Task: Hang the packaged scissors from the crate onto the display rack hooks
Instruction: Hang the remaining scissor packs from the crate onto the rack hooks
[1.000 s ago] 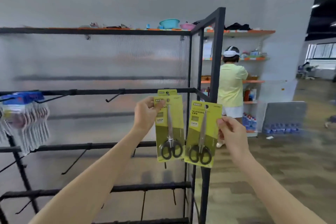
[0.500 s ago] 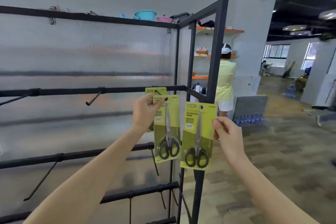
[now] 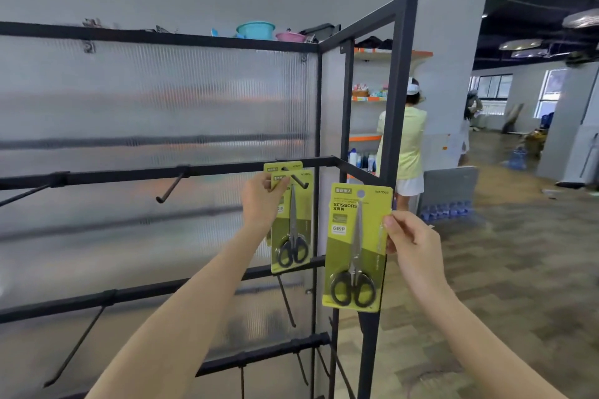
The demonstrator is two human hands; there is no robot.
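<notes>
My left hand (image 3: 264,201) pinches the upper left corner of a yellow-green scissors pack (image 3: 293,230), held against the black hook (image 3: 295,177) at the right end of the rack's middle bar (image 3: 129,175). The hook's rod passes through the pack's top. A second pack's top edge (image 3: 282,166) peeks out behind it on the same hook. My right hand (image 3: 410,240) pinches the right edge of another scissors pack (image 3: 355,246), held upright in front of the rack's corner post (image 3: 397,100). The crate is out of view.
Bare hooks (image 3: 170,188) stick out along the rack bars to the left and below. A ribbed translucent panel (image 3: 155,100) backs the rack. A person in a yellow shirt (image 3: 410,146) stands at shelves behind the post. Wood-pattern floor (image 3: 505,269) extends right.
The view has swung right and closer to the rack. My left hand has pushed its pack further onto the hook. My right hand's pack stays raised beside it.
</notes>
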